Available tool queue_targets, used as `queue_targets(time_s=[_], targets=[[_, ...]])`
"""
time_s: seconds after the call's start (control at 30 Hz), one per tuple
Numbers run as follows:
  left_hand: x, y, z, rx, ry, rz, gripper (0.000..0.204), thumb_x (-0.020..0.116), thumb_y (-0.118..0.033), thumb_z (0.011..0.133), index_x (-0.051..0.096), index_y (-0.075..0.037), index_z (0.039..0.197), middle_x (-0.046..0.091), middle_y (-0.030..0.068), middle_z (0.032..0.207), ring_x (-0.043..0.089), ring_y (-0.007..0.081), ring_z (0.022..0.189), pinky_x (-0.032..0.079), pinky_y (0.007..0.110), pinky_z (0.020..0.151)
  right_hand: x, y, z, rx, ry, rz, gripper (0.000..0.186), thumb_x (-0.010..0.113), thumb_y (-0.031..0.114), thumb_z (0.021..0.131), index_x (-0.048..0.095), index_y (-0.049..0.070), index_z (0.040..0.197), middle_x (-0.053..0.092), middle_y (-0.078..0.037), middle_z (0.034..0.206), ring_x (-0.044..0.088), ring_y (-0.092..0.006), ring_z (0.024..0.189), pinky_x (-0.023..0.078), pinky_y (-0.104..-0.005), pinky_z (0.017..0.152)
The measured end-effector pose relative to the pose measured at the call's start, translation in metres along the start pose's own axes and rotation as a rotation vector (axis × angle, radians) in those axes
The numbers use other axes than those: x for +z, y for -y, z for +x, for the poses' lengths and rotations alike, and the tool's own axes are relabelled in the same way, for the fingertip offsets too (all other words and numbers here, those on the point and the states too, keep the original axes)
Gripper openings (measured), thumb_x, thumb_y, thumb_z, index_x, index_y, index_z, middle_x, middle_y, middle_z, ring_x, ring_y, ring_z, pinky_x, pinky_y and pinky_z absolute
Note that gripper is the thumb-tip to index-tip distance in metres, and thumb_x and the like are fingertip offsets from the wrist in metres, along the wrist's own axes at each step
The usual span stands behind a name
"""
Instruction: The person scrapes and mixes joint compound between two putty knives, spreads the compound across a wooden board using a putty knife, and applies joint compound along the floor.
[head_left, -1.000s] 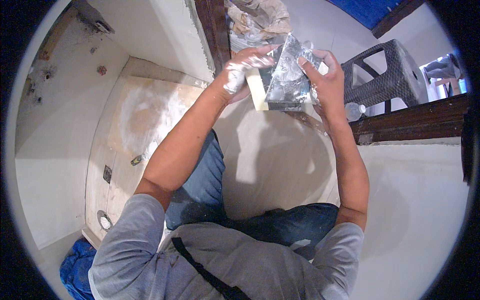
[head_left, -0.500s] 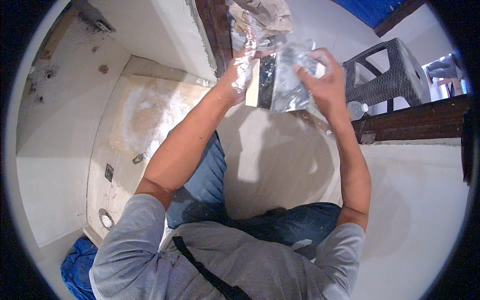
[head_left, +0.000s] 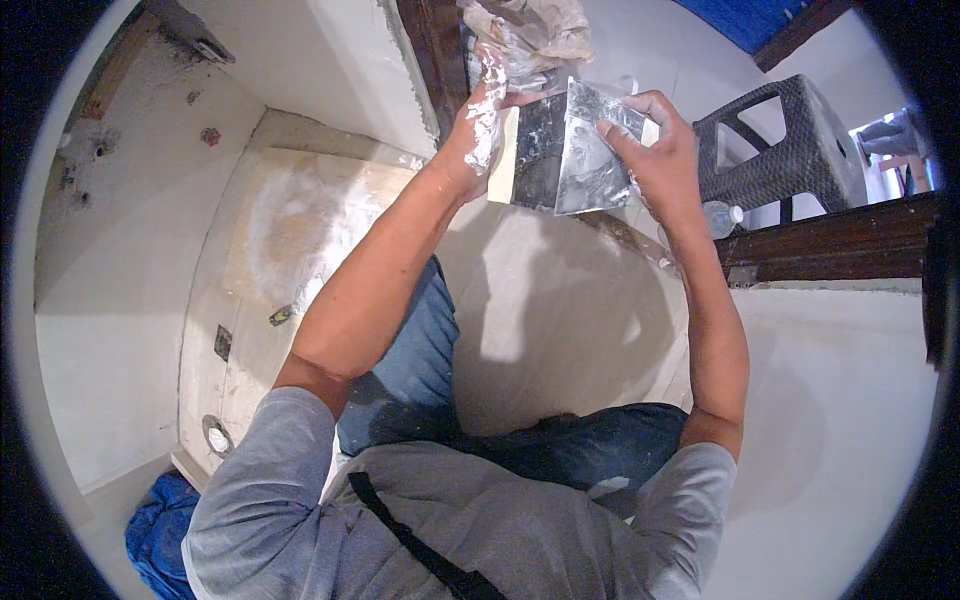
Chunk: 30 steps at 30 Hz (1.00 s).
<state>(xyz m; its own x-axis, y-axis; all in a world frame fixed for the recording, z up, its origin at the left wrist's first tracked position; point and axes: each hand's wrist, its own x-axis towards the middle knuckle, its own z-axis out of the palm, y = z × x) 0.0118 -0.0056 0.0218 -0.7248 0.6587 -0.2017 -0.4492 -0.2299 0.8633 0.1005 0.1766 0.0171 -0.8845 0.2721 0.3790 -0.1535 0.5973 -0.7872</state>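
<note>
My left hand (head_left: 478,130), streaked with white paste, is closed around the cream spine of a wide putty spreader with a dark blade (head_left: 535,155). Thumb on top, my right hand (head_left: 662,155) grips a second putty spreader (head_left: 593,165), whose grey blade is smeared with white. This second blade overlaps the far edge of the dark one; whether they touch, I cannot tell. Fingers of both hands are partly hidden behind the blades. Both spreaders are held up in front of me, above the floor.
On the left lies a board (head_left: 265,225) with white paste, beside a black-and-yellow handle (head_left: 281,316). A crumpled paper bag (head_left: 540,35) sits beyond my hands. At right are a dark stool (head_left: 785,150), a clear bottle (head_left: 720,215) and a dark wooden sill (head_left: 830,238). A round floor drain (head_left: 214,434) is lower left.
The right-hand spreader has shifted to the right and tilted, uncovering more of the dark blade. My left hand has stayed nearly in place.
</note>
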Motion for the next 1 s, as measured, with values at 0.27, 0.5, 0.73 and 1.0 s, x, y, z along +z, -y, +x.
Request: queue_targets(time_s=[0.27, 0.5, 0.73, 1.0], targets=[[-0.01, 0.003, 0.006, 0.07, 0.069, -0.107, 0.074, 0.034, -0.062, 0.101, 0.048, 0.0, 0.137, 0.062, 0.0164, 0.125, 0.068, 0.0244, 0.101, 0.058, 0.037, 0.084, 0.004, -0.014, 0.001, 0.024, -0.006, 0.089, 0.025, 0.078, 0.013, 0.079, 0.065, 0.001, 0.096, 0.067, -0.008, 0.093, 0.061, -0.0144, 0.088, 0.05, -0.0306, 0.079], [-0.008, 0.007, 0.008, 0.087, 0.021, -0.134, 0.078, 0.034, -0.067, 0.098, 0.05, -0.001, 0.136, 0.064, 0.0152, 0.121, 0.068, 0.0252, 0.1, 0.058, 0.04, 0.088, 0.016, 0.005, -0.006, -0.086, 0.065, 0.022, 0.026, 0.077, 0.01, 0.077, 0.066, 0.001, 0.099, 0.069, -0.008, 0.095, 0.062, -0.0156, 0.087, 0.05, -0.0314, 0.081], [-0.005, 0.002, 0.007, -0.025, 0.009, -0.185, 0.081, 0.038, -0.068, 0.097, 0.047, 0.002, 0.137, 0.063, 0.0166, 0.124, 0.066, 0.0255, 0.106, 0.055, 0.042, 0.093, -0.001, -0.022, 0.0, 0.144, -0.077, 0.095, 0.03, 0.079, 0.014, 0.078, 0.066, -0.002, 0.1, 0.07, -0.014, 0.093, 0.064, -0.0194, 0.089, 0.05, -0.0308, 0.083], [0.004, 0.004, 0.002, -0.014, 0.021, -0.041, 0.107, 0.032, -0.086, 0.083, 0.055, 0.007, 0.131, 0.062, 0.0198, 0.127, 0.065, 0.0302, 0.11, 0.053, 0.048, 0.096, -0.006, -0.017, 0.0, 0.182, -0.138, 0.131, 0.027, 0.077, 0.015, 0.082, 0.065, -0.001, 0.1, 0.068, -0.007, 0.09, 0.062, -0.0129, 0.083, 0.049, -0.0279, 0.075]])
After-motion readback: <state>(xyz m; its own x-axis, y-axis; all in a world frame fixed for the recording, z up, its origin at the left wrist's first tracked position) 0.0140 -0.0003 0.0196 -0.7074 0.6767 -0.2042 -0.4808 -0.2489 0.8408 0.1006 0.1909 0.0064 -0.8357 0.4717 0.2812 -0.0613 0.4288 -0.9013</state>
